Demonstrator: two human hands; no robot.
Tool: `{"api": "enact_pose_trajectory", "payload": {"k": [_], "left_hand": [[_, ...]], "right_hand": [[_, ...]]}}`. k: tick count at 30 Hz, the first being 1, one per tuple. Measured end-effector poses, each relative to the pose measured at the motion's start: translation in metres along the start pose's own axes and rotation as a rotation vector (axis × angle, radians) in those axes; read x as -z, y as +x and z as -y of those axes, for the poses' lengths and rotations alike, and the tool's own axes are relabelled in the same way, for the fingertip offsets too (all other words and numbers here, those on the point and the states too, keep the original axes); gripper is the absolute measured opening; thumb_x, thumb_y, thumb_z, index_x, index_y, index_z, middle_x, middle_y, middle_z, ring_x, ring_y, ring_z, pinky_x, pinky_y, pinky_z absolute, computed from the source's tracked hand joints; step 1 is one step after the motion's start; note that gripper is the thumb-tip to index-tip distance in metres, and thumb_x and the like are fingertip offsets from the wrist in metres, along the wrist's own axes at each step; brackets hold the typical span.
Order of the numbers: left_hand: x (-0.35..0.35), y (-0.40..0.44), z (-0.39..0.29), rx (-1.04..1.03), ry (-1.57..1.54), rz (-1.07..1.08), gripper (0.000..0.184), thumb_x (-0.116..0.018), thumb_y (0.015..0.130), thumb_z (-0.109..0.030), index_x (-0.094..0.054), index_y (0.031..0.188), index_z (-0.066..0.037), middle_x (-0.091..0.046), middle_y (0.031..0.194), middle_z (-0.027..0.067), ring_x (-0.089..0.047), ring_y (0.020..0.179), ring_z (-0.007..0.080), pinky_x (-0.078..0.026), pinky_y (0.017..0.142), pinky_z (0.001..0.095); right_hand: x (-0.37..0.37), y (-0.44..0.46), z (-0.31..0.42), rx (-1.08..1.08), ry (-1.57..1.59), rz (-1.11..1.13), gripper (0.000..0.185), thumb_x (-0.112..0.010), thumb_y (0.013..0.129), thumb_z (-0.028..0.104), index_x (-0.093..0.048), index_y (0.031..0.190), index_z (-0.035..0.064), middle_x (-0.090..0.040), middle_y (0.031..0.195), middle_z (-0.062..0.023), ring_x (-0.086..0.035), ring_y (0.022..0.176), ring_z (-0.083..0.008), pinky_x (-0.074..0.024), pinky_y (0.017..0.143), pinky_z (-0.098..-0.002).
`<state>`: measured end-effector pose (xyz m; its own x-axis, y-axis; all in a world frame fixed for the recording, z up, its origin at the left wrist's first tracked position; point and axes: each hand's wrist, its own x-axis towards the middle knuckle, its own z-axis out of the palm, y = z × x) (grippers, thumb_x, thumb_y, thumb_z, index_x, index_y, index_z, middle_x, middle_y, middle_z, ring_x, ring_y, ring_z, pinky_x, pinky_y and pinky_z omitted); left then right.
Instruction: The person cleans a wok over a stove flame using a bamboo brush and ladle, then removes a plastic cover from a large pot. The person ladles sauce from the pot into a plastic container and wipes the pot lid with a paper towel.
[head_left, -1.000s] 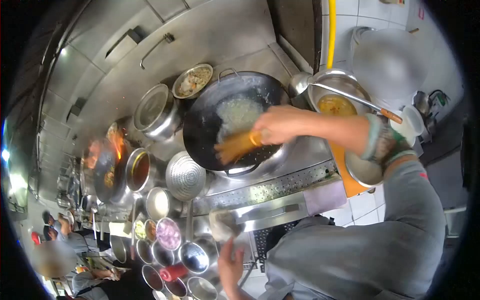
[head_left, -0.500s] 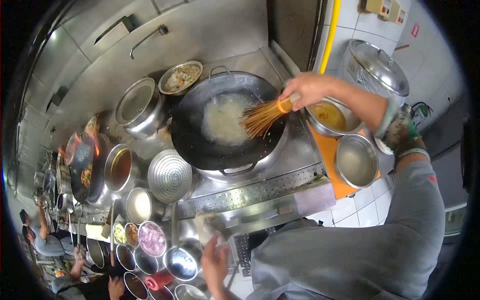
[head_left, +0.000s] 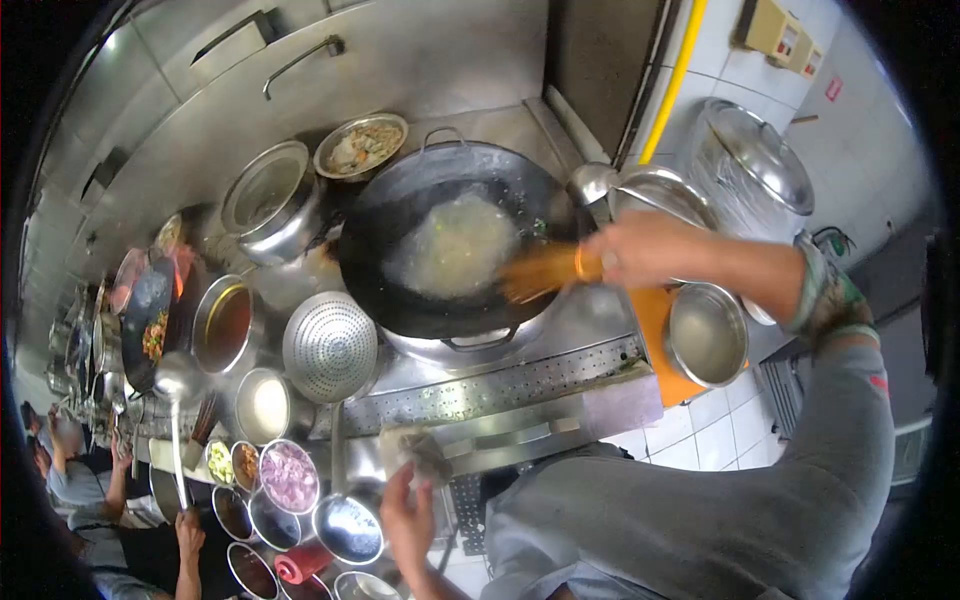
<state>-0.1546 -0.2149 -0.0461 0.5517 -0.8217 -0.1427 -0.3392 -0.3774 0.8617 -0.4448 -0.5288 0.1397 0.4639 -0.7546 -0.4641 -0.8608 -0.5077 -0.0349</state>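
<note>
My right hand (head_left: 645, 248) is closed round the handle of a bamboo wok brush (head_left: 545, 270), bound with an orange band. Its bristles, blurred by motion, are down against the near right inside wall of a large black wok (head_left: 375, 270). Cloudy, pale liquid (head_left: 460, 245) with small green bits lies in the wok's bottom. My left hand (head_left: 408, 525) is low in front of the stove, empty, with its fingers apart. Just above its fingertips a crumpled greyish cloth (head_left: 415, 450) lies on the counter edge.
A perforated strainer (head_left: 330, 345) rests left of the wok; a ladle (head_left: 592, 182) is at its right. Pots, including one of red-brown liquid (head_left: 228, 325), and ingredient bowls (head_left: 290, 478) crowd the left. A co-worker's hand (head_left: 188, 535) holds a long ladle (head_left: 180, 380).
The brush has swept slightly down and right along the wok wall with my right hand. My left hand shifts a little left. At the left, a co-worker's ladle has come up into view.
</note>
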Motion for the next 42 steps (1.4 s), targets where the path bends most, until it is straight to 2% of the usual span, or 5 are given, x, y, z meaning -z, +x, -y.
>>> {"api": "enact_pose_trajectory", "payload": {"k": [27, 29, 33, 37, 42], "left_hand": [[0.011, 0.018, 0.03, 0.148, -0.01, -0.052, 0.039, -0.064, 0.084, -0.012, -0.056, 0.121, -0.002, -0.055, 0.124, 0.0144, -0.053, 0.111, 0.0272, -0.045, 0.092, 0.0379], [0.008, 0.016, 0.035, 0.108, 0.004, -0.089, 0.04, -0.064, 0.084, -0.013, -0.055, 0.122, -0.002, -0.055, 0.124, 0.0144, -0.054, 0.108, 0.0279, -0.043, 0.094, 0.0383], [-0.013, 0.028, 0.061, -0.024, 0.153, -0.135, 0.044, -0.065, 0.083, -0.014, -0.054, 0.125, -0.003, -0.054, 0.126, 0.0152, -0.053, 0.109, 0.0277, -0.044, 0.093, 0.0382], [-0.015, 0.031, 0.067, 0.072, 0.12, -0.08, 0.05, -0.065, 0.084, -0.017, -0.05, 0.129, -0.002, -0.052, 0.129, 0.0194, -0.054, 0.111, 0.0292, -0.045, 0.091, 0.0381], [-0.025, 0.049, 0.093, 0.192, 0.046, 0.109, 0.058, -0.07, 0.081, -0.016, -0.045, 0.131, 0.002, -0.063, 0.109, 0.0189, -0.062, 0.092, 0.0238, -0.05, 0.079, 0.0316]], "right_hand": [[0.062, 0.04, -0.032, 0.209, -0.288, -0.277, 0.042, -0.067, 0.075, 0.026, -0.064, 0.117, 0.021, -0.068, 0.096, -0.014, -0.065, 0.089, -0.034, -0.05, 0.08, -0.044], [0.054, 0.03, -0.05, 0.13, -0.17, -0.049, 0.036, -0.067, 0.075, 0.024, -0.067, 0.111, 0.0184, -0.068, 0.097, -0.0151, -0.065, 0.089, -0.0344, -0.0502, 0.078, -0.0438], [0.076, 0.079, -0.061, -0.352, -0.438, -0.353, 0.035, -0.066, 0.074, 0.027, -0.068, 0.108, 0.0176, -0.068, 0.096, -0.0151, -0.065, 0.089, -0.0323, -0.0514, 0.077, -0.0443], [0.066, 0.04, -0.034, -0.001, -0.244, -0.369, 0.029, -0.058, 0.077, 0.022, -0.068, 0.104, 0.0197, -0.068, 0.091, -0.0144, -0.065, 0.088, -0.033, -0.0522, 0.078, -0.0447], [0.009, 0.127, -0.008, -0.283, -0.26, -0.183, 0.024, -0.058, 0.078, 0.019, -0.069, 0.097, 0.0125, -0.069, 0.091, -0.0144, -0.068, 0.086, -0.03, -0.054, 0.076, -0.0424]]}}
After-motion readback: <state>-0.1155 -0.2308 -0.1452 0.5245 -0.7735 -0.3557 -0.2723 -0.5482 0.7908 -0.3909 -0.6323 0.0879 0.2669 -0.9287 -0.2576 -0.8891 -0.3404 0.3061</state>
